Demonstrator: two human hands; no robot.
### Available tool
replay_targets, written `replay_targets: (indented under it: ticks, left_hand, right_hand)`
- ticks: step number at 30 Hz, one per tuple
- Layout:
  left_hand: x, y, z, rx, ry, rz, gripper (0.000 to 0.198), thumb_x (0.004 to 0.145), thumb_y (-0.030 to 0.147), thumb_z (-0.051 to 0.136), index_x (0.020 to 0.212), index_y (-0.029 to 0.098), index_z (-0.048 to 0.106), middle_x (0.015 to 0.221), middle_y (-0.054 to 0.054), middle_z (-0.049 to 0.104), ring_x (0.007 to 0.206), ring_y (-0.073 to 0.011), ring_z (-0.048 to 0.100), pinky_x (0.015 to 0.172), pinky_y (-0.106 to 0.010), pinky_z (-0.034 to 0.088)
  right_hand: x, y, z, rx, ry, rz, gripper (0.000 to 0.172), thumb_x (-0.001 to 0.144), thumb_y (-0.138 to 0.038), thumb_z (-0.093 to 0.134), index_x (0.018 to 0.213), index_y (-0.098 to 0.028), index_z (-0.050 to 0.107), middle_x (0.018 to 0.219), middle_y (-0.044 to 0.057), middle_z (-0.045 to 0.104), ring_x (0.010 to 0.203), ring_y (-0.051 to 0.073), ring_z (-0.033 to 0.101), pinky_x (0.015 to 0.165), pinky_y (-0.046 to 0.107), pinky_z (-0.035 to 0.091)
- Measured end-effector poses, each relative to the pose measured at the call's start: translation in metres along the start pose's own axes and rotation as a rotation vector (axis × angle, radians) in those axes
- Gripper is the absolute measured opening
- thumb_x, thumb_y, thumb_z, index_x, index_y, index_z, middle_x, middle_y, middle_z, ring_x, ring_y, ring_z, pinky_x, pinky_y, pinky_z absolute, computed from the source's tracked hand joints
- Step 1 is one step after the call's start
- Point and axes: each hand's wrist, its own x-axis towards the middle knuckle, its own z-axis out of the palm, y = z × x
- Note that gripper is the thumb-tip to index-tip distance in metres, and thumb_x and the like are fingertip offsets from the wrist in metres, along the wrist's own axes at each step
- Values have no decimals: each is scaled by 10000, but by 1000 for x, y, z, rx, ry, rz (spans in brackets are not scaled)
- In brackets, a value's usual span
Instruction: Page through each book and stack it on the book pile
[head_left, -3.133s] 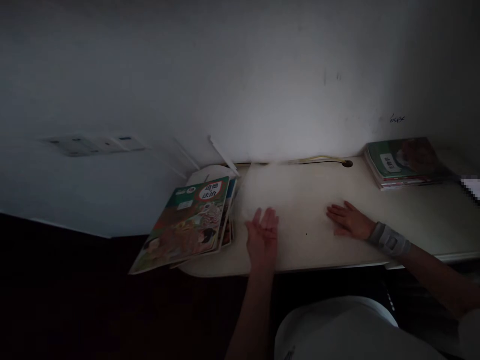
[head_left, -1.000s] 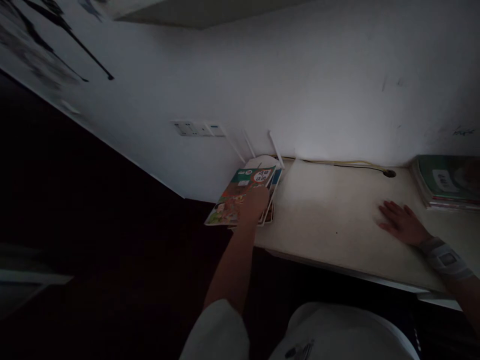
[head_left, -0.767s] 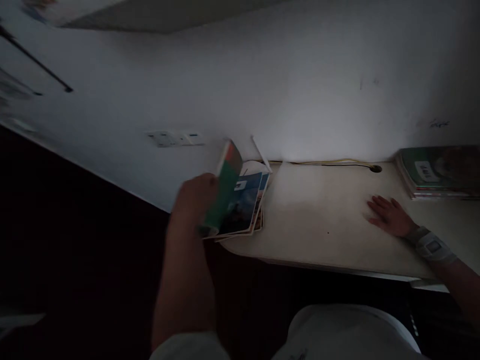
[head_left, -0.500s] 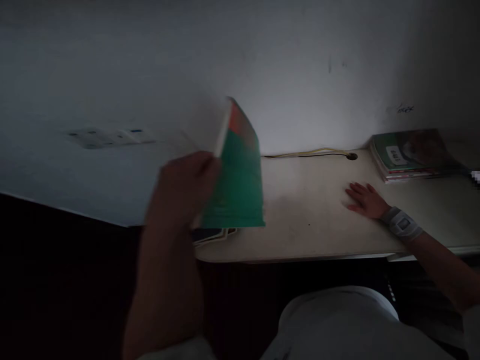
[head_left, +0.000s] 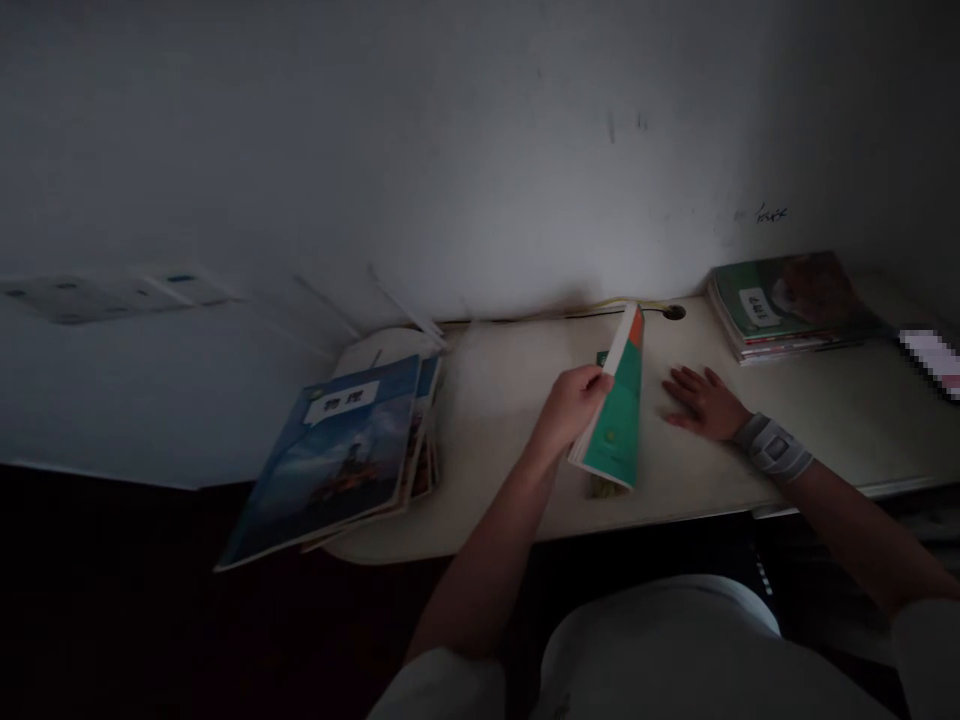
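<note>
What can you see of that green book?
The book looks thin and papery, its visible cover green with an orange patch near the far end, its long edge pale. It tilts steeply over the desk, the pale edge in the grip of the left hand. Whether it touches the desk is unclear.

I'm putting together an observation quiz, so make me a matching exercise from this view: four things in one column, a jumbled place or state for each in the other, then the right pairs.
Things:
1. left hand
2. right hand
3. blue book
4. hole

Places and states:
A. palm down, fingers spread
B. in the desk, near the wall
C. holding a green book
D. on top of the left pile

Pairs: 1-C, 2-A, 3-D, 4-B.
</note>
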Motion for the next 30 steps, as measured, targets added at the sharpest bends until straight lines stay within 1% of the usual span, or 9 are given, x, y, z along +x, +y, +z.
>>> replay_targets:
  ticks: [2,4,7,10,13,15,18,25,30]
  left_hand:
    - [-4,-15,20,-163,-6,-79,219,734,330,508,595,165,545,551,41,463,555,-112,442,532,-218,306]
    - [-9,-25,36,-294,5,-134,217,728,353,526,642,159,577,580,37,498,561,-112,460,531,-215,333]
    - [-15,-33,47,-406,27,-167,235,733,378,543,726,157,621,637,24,547,594,-117,491,553,-216,369]
    - [-17,-37,49,-435,38,-169,246,734,385,552,751,155,638,661,12,564,616,-119,500,573,-219,381]
    - [-15,-40,49,-437,41,-163,243,735,382,551,752,158,643,674,7,572,621,-118,502,582,-222,383]
    - [-15,-42,50,-431,41,-165,247,737,393,552,751,163,642,677,5,573,626,-121,506,581,-222,383]
    - [-14,-46,52,-462,43,-158,262,727,417,569,738,164,635,666,5,561,627,-122,496,579,-223,379]
    - [-15,-46,55,-565,35,-167,253,707,404,599,752,159,642,679,5,554,630,-115,481,584,-223,369]
    - [-16,-41,51,-499,49,-168,245,713,399,587,728,161,638,664,12,553,644,-120,490,600,-224,371]
  right_hand:
    - [0,-1,-1,8,0,5,656,878,-600,408,1397,-200,418,1463,177,372,1337,351,341,1035,608,236]
    - [0,-2,-1,18,-6,14,655,876,-599,414,1388,-191,428,1458,179,380,1339,349,340,1041,606,232]
    - [0,0,1,52,-5,29,648,881,-573,427,1386,-167,419,1444,182,402,1339,337,347,1050,595,247]
    - [1,3,3,123,50,37,629,896,-489,440,1403,-123,371,1378,203,476,1281,312,433,1051,551,300]
    - [1,5,5,218,138,12,625,894,-389,457,1430,-106,301,1285,201,551,1171,286,532,1002,488,398]
    - [1,5,5,272,182,-20,647,888,-339,461,1456,-123,238,1252,190,572,1133,282,555,951,470,450]
    - [1,5,4,306,225,-56,686,885,-292,455,1482,-152,148,1234,178,583,1117,283,565,922,474,474]
    - [1,4,2,319,200,-48,716,876,-262,440,1493,-173,89,1238,173,579,1118,288,563,925,486,473]
    - [1,4,0,342,188,-67,737,847,-252,458,1486,-147,106,1242,181,576,1109,292,569,927,475,471]
